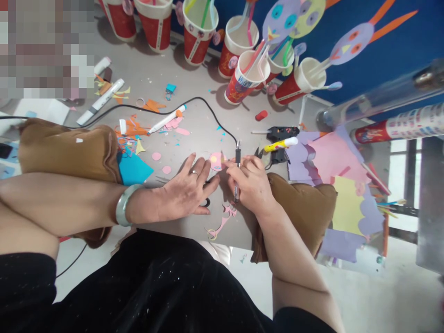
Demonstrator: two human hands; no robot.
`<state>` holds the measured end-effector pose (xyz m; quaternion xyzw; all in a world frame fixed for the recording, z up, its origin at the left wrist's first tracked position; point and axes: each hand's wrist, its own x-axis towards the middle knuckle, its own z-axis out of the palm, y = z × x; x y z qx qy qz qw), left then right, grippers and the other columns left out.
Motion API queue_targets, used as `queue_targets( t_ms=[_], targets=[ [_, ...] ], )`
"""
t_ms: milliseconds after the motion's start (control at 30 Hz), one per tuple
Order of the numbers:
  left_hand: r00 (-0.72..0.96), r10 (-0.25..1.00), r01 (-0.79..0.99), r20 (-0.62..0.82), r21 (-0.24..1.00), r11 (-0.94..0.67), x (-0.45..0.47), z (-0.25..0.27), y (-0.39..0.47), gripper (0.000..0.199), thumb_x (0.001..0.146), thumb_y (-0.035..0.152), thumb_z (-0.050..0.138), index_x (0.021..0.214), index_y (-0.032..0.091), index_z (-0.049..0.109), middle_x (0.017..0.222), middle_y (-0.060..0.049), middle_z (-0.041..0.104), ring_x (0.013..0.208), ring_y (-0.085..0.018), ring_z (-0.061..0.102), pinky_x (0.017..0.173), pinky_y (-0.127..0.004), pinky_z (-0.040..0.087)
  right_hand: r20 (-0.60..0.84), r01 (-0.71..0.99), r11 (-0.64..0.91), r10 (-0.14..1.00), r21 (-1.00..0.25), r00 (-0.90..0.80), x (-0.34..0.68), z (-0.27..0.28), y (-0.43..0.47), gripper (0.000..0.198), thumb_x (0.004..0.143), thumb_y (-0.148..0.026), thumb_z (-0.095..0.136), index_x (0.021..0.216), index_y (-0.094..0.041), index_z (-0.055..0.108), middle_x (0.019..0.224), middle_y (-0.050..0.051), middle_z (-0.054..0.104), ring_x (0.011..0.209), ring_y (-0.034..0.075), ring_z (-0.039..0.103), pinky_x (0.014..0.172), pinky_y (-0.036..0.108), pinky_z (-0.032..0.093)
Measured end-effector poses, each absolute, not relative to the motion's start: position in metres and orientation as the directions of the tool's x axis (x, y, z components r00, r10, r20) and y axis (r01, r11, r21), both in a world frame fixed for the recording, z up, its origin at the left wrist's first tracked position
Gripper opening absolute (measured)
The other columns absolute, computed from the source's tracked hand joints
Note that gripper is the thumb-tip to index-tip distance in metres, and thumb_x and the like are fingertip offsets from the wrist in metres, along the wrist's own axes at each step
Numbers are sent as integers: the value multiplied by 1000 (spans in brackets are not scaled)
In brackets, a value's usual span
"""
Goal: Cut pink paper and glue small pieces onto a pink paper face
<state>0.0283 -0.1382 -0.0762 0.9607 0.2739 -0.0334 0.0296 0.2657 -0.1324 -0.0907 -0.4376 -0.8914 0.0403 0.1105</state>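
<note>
My left hand (183, 189) lies palm down on the table, fingers spread, its fingertips close to a small pink paper oval (217, 161) with a yellow spot and drawn marks. Whether they touch it I cannot tell. My right hand (251, 182) is closed around a slim pen (237, 156) with a black section and a clear barrel, just right of the oval. The black loop of a scissors handle (206, 202) shows partly under my left hand. Pink paper offcuts (228, 215) lie nearer my body.
Red and white paper cups (197, 46) with straws and paper faces line the back. A black glue gun (282, 133) and yellow glue stick (280, 144) lie right, beside coloured paper sheets (340, 157). Brown cushions (65, 150) flank both arms. A black cable (138, 107) crosses the table.
</note>
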Motion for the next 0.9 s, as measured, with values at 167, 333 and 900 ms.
queue_targets(
  t_ms=[167, 333, 900],
  targets=[
    [860, 509, 508, -33, -25, -861, 28, -75, -137, 92, 93, 70, 62, 154, 3, 47, 151, -34, 54, 139, -48, 55, 118, -71, 36, 258, 738, 658, 746, -146, -614, 268, -94, -132, 33, 94, -4, 47, 110, -23, 69, 88, 6, 77, 95, 26, 65, 101, 47, 46],
    [860, 511, 511, 17, -53, -858, 26, -77, -135, 91, 94, 70, 61, 149, -2, 50, 146, -34, 57, 133, -44, 58, 118, -68, 37, 269, 739, 663, 738, -121, -619, 268, -93, -132, 31, 95, -5, 48, 110, -23, 68, 90, 6, 77, 95, 26, 65, 101, 46, 46],
    [856, 517, 514, 9, -123, -849, 26, -80, -132, 92, 93, 76, 55, 146, 1, 57, 148, -28, 58, 132, -41, 54, 120, -65, 36, 327, 741, 647, 750, -181, -575, 268, -95, -133, 26, 91, -4, 53, 103, -23, 65, 89, 5, 77, 86, 24, 65, 86, 40, 50]
  ],
)
